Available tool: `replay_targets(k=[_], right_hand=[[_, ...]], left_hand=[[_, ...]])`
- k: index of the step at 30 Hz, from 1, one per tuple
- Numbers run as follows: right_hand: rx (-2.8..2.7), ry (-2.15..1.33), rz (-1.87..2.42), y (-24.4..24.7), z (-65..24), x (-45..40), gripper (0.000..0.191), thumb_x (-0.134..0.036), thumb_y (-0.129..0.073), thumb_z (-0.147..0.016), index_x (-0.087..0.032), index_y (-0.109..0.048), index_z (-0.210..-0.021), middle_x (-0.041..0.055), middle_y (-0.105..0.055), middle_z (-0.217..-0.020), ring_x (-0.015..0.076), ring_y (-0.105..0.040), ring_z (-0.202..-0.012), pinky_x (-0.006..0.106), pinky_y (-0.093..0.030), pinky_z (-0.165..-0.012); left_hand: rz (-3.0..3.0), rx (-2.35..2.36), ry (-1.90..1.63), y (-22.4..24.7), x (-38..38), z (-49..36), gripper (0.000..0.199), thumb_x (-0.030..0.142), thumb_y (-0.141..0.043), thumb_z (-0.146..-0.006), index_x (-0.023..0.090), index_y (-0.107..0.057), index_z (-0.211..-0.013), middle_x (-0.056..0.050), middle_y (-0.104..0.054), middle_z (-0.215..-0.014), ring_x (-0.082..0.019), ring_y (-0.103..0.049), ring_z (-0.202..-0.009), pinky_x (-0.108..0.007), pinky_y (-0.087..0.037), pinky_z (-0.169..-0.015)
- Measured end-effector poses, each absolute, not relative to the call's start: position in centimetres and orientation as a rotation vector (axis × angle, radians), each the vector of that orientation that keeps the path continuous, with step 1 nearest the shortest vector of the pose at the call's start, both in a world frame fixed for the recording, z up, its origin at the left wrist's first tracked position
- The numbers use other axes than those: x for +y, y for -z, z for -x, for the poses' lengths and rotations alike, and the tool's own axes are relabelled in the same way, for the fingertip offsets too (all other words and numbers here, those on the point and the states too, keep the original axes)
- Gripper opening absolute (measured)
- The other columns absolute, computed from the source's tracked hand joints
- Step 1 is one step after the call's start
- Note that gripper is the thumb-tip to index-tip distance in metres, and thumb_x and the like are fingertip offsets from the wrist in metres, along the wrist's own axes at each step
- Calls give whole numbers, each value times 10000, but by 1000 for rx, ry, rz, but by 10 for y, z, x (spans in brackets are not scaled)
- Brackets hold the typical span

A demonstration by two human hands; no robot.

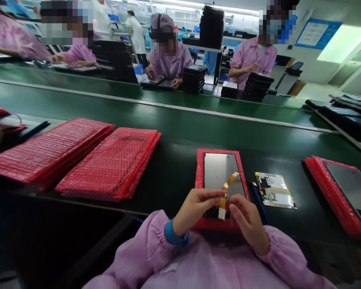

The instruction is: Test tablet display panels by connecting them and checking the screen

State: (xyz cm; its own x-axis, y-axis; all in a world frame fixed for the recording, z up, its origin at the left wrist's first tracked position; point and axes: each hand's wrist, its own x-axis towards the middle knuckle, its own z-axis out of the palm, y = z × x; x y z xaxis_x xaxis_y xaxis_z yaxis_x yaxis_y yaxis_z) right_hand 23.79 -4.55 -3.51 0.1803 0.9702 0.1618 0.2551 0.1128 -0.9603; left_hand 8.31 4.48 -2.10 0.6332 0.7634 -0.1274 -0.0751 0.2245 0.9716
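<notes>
My left hand (198,206) and my right hand (246,220) are raised close together above a dark-framed display panel (221,172). Between their fingertips runs a thin amber flex ribbon (230,180) with a white tab (222,213) at its lower end. Both hands seem to pinch the ribbon, though my fingers hide part of it. The panel's glossy face reflects grey light, and it lies on a red bubble-wrap bag (222,223). My hands partly cover the panel's lower end.
Two stacks of red bubble bags (108,164) lie to the left. To the right are a printed flexible sheet (275,190), a blue strip, and another panel on red bags (343,192). Green conveyor belts (168,112) run across, with co-workers and black stacks beyond.
</notes>
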Motion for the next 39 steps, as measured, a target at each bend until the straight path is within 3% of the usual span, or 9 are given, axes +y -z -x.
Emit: replay_targets(k=[3,7,12,16,26,39], right_hand=[[-1255,-987,1333,38,-238,-38,271,-475,-622,-860,-206,-636,-883,12,-663,-702,160,-561,-466,260,-456,-429],[-1154,-943,1405,47,-246,-25,263,-447,-639,-828,-198,-646,-913,15,-679,-685,174,-576,-492,270,-466,-441],[-1184,-832,1485,55,-253,-19,201,-381,-637,-808,-196,-671,-878,49,-706,-766,228,-634,-659,316,-499,-568],[-1265,-812,1502,57,-252,-13,133,-340,-632,-796,-208,-647,-779,28,-689,-739,206,-609,-605,306,-473,-548],[-1446,-876,1490,57,-259,-4,69,-248,-587,-771,-208,-643,-769,19,-678,-741,211,-614,-659,319,-470,-607],[-1493,-893,1534,59,-258,-4,98,-273,-552,-780,-212,-628,-772,19,-668,-717,209,-610,-642,309,-449,-583]], left_hand=[[-1287,719,-672,22,41,-88,295,307,-673,-794,142,-754,-1025,-76,-765,-1015,-257,-693,-978,-356,-540,-916],[-1625,794,-704,28,37,-82,462,275,-596,-861,203,-573,-1317,-76,-699,-1199,-242,-640,-1110,-405,-487,-1016],[-2190,799,-477,46,39,-63,464,211,-755,-722,278,-684,-1175,-77,-554,-1396,-353,-367,-1381,-595,-291,-1132],[-2207,755,-435,54,39,-58,471,147,-714,-753,333,-673,-1184,-43,-493,-1453,-331,-309,-1416,-602,-250,-1149],[-2262,668,-566,73,38,-55,240,208,-693,-810,310,-753,-1019,-58,-536,-1415,-321,-346,-1394,-581,-277,-1133],[-2405,628,-712,79,33,-54,252,192,-628,-861,313,-729,-1058,-59,-561,-1386,-288,-403,-1364,-574,-327,-1111]])
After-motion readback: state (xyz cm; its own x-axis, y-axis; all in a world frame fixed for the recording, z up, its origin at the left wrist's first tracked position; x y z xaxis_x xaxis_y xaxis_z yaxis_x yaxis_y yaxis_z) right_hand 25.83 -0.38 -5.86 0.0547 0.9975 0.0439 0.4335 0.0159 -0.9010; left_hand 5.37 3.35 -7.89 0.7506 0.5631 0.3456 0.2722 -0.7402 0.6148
